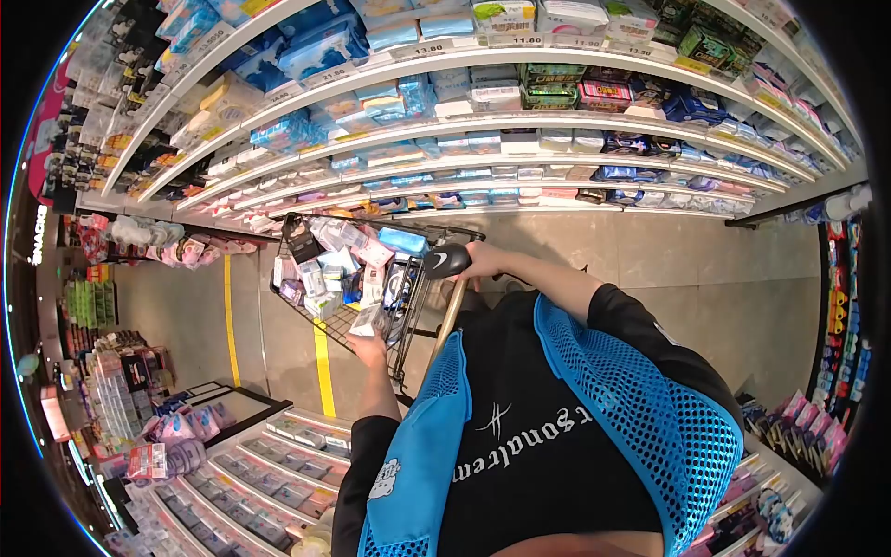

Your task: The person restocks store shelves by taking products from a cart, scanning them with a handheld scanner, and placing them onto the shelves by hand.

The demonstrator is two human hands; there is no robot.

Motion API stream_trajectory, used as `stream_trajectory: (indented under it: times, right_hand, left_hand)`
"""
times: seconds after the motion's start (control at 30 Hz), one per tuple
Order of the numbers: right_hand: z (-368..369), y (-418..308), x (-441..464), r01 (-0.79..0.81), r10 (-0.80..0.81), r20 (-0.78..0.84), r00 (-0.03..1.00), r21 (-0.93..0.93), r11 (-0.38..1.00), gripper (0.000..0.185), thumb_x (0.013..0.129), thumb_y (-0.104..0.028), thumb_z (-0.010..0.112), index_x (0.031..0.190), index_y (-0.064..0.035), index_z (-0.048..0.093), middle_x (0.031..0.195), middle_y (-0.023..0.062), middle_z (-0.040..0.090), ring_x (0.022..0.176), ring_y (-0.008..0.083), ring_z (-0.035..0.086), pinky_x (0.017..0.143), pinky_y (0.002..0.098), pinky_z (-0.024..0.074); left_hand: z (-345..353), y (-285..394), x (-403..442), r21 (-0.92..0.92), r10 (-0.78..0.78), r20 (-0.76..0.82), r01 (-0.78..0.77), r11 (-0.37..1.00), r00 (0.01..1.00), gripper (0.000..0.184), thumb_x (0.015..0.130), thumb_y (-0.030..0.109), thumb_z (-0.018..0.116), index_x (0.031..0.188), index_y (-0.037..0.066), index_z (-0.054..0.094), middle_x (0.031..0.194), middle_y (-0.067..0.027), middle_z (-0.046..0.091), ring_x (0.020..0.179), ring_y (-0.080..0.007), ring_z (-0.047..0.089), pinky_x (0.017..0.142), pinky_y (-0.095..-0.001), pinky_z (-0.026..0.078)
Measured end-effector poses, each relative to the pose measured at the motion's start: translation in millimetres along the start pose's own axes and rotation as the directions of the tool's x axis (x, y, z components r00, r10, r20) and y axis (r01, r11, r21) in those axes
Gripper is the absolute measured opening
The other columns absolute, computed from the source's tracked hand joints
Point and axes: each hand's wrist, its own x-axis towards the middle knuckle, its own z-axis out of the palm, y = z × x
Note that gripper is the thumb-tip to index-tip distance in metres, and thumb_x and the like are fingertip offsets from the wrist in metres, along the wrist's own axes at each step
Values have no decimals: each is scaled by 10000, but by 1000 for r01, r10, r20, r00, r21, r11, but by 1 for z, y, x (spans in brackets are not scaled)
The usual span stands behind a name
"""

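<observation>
A wire shopping cart [401, 351] stands in front of me, heaped with small boxed and bagged goods. My left hand [368, 350] is at its near left side, fingers closed around a small clear-and-white package [368, 322] over the cart's edge. At the cart's right end, my right hand [480, 262] is closed on the edge of a rounded black item [447, 262] with a white swoosh, possibly a cap. Beside it runs the tan handlebar [450, 320]; whether my fingers also touch the bar is hidden. A blue packet [403, 241] lies on the pile near the black item.
Long shelves [399, 65] of packaged goods with price labels rise ahead. Behind me are low tiered racks [246, 483] of small packs. Hanging goods [845, 306] line the right side. Yellow lines [324, 367] cross the grey floor [640, 269]. More display stands [121, 381] are at the left.
</observation>
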Motion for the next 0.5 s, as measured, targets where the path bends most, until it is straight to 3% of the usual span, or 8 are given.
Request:
stream_trajectory:
  times: [0.13, 0.23, 0.43, 0.5]
  right_hand:
    - [1, -5, -7, -53, 54, 28, 998, -24, 998, 331, 839, -228, 758, 998, 34, 633, 819, 120, 715, 593, 220, 726, 570, 320, 545]
    - [4, 6, -4, -30, 31, 51, 998, -7, 1000, 318, 848, -234, 751, 1001, 19, 634, 792, 113, 710, 584, 207, 723, 525, 299, 524]
    - [7, 21, -6, -29, 28, 62, 998, 3, 1000, 307, 859, -221, 737, 1029, -10, 592, 703, 79, 691, 573, 190, 717, 465, 277, 494]
    - [10, 16, -11, -32, 33, 57, 998, -3, 999, 311, 843, -179, 732, 1044, 16, 597, 818, 95, 708, 572, 201, 713, 476, 293, 519]
  left_hand:
    - [2, -12, -7, -38, 34, 2, -34, 999, 999, 858, 744, 344, 838, 1340, -16, 338, 1318, -294, 472, 1200, -480, 493, 1004, -504, 440]
    - [-1, -11, -11, -11, -29, 32, 30, 999, 999, 850, 750, 352, 832, 1338, -19, 344, 1327, -284, 463, 1199, -475, 491, 1001, -504, 441]
    - [-3, -15, -19, 114, 10, 11, -11, 993, 1000, 855, 746, 338, 835, 1346, -4, 330, 1303, -262, 480, 1209, -445, 483, 1028, -495, 416]
    - [-9, -11, -27, 119, -25, 20, 22, 993, 1000, 854, 739, 325, 840, 1341, 2, 328, 1308, -255, 482, 1219, -440, 478, 1037, -492, 408]
